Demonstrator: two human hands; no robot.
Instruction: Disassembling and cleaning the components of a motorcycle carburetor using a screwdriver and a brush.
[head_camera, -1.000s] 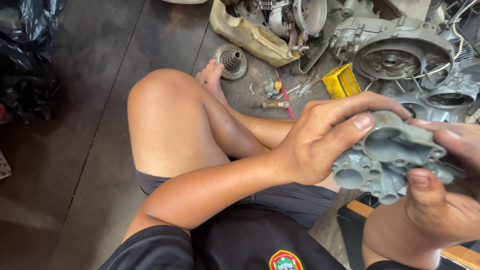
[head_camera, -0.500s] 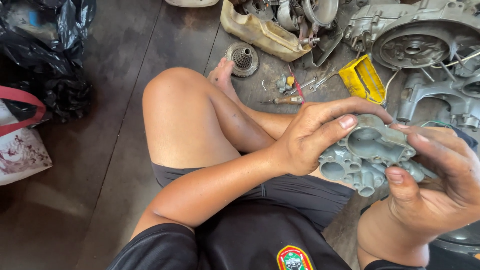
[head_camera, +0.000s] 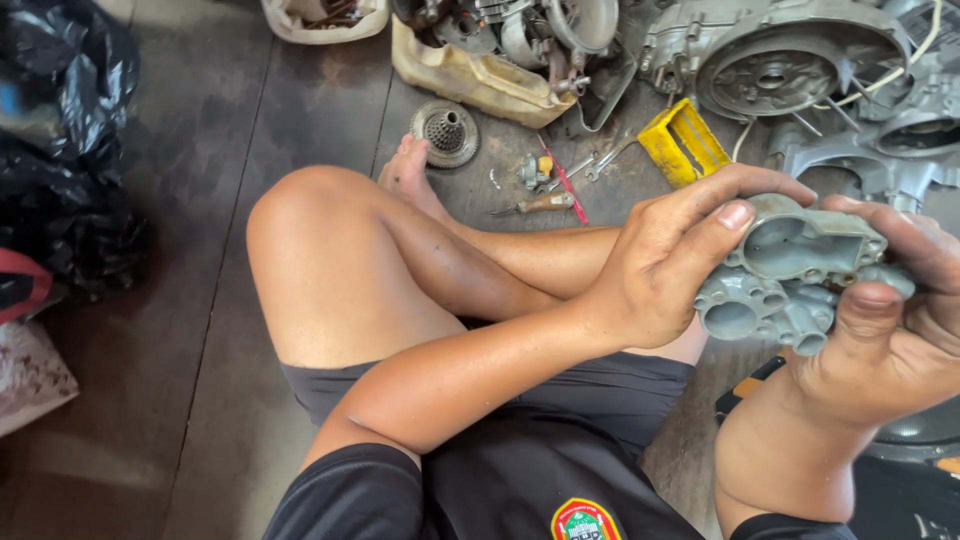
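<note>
**Both hands hold a grey metal casting above the lap**

The person sits cross-legged on a dark wooden floor (head_camera: 200, 250), and both hands meet at the right of the view around a grey metal casting (head_camera: 790, 275). The left hand (head_camera: 665, 270) wraps the part from its left side: the fingers curl over the top edge and the thumb lies flat against the open hollow on the near face. The right hand (head_camera: 890, 330) grips the part from the right, fingers closed over the far end and the thumb pressed on a rounded knob at its lower right. Both grips are closed firmly on the casting, which hangs in the air just over the right knee, tilted so its round sockets face the camera.

On the floor beyond the bare foot (head_camera: 410, 170) lie small pieces: a round metal strainer-like disc (head_camera: 445, 132), a screwdriver with a wooden handle (head_camera: 535, 205), a thin red rod (head_camera: 565, 182), and a small metal fitting (head_camera: 533, 170). A yellow plastic box (head_camera: 685, 142) lies just beside them, near the left hand's fingertips. Further back stand a cream plastic tub (head_camera: 470, 75) holding engine parts and a large grey engine case (head_camera: 780, 60) with a round opening. Black plastic bags (head_camera: 65, 150) are heaped at the far left, well apart from the hands.
</note>
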